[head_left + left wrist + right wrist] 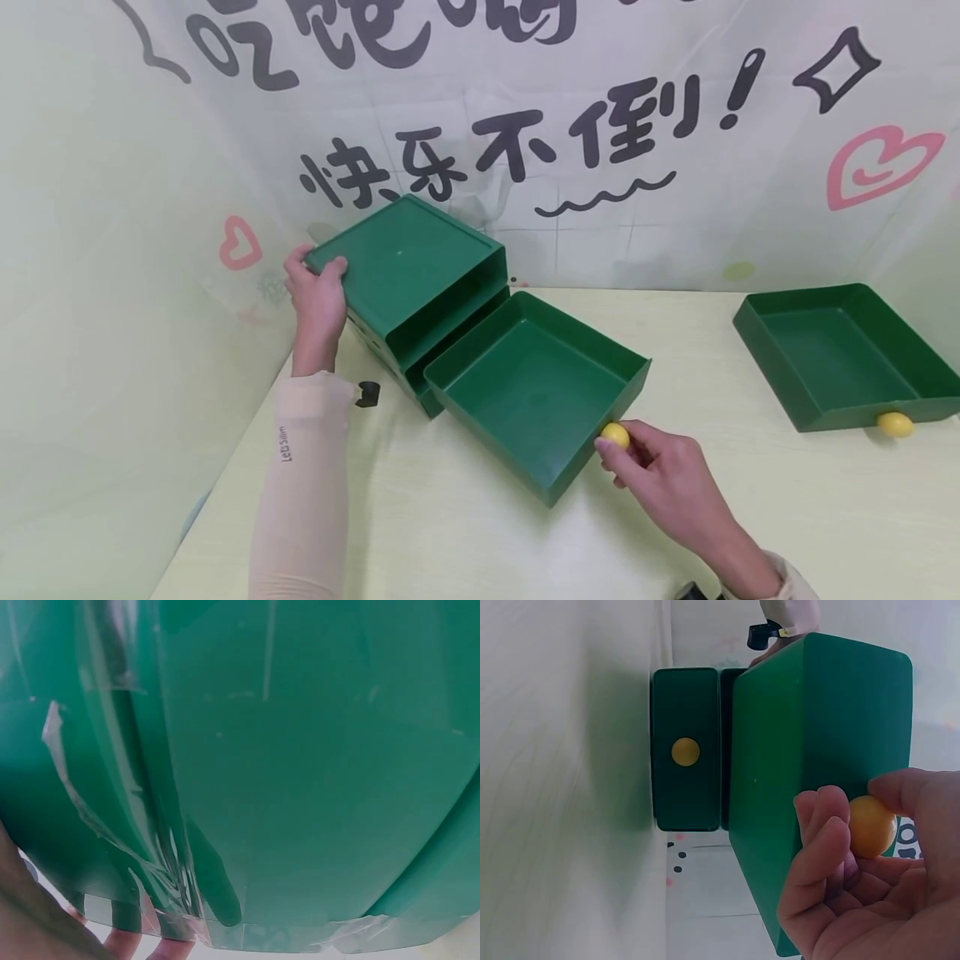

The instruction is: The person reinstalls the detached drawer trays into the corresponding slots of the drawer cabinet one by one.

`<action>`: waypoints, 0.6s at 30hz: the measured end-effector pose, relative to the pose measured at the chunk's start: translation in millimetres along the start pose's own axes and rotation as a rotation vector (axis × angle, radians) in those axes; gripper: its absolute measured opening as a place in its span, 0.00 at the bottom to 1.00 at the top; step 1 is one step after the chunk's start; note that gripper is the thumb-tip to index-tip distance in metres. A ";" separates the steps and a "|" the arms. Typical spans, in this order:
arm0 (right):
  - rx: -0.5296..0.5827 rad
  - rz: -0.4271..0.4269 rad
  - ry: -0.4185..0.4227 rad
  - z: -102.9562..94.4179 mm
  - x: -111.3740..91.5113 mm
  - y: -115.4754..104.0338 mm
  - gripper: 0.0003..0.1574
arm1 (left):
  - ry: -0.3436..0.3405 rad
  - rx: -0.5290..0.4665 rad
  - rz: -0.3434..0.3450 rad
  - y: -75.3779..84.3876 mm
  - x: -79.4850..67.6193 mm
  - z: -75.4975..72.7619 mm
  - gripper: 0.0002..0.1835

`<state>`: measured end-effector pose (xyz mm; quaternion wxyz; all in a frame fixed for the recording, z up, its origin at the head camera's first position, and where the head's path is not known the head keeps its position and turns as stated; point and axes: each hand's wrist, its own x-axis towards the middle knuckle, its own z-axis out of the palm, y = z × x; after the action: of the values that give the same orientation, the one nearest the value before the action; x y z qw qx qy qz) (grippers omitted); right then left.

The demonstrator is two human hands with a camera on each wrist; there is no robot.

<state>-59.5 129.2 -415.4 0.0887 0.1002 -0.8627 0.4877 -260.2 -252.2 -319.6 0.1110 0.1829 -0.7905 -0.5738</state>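
A green drawer cabinet (405, 258) stands angled at the left, its upper compartment showing an open front. My left hand (318, 296) grips its rear left corner, thumb over the top and fingers along the side. In the left wrist view, fingers show at the edge of the green panel (300, 787). My right hand (671, 479) pinches the yellow knob (615, 434) of a green drawer (525, 408). That drawer holds nothing, and its far end lies right at the cabinet's front. The right wrist view shows a lower drawer (686, 705) seated in the cabinet, with its own yellow knob.
Another green drawer (840, 358) with a yellow knob (896, 424) sits on the pale table (465, 533) at the right. Behind the table hangs a white sheet (705, 233) with dark lettering and pink hearts. A pale wall (112, 333) rises close on the left.
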 end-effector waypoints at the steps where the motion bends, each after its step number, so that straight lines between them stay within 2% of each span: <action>1: 0.000 0.001 0.000 0.3 0.0 0.0 0.06 | 0.000 0.000 0.000 -0.1 0.3 0.1 0.31; 9: 0.010 0.020 -0.023 1.3 0.4 -1.5 0.07 | 0.004 -0.002 0.000 -0.8 0.7 0.4 0.31; 18: -0.001 -0.001 -0.020 3.7 0.9 -1.6 0.07 | 0.002 -0.018 0.012 -2.0 -0.9 0.7 0.31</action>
<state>-60.2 125.2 -415.7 0.0807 0.1055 -0.8638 0.4861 -259.3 -251.8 -321.7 0.1170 0.1775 -0.7863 -0.5801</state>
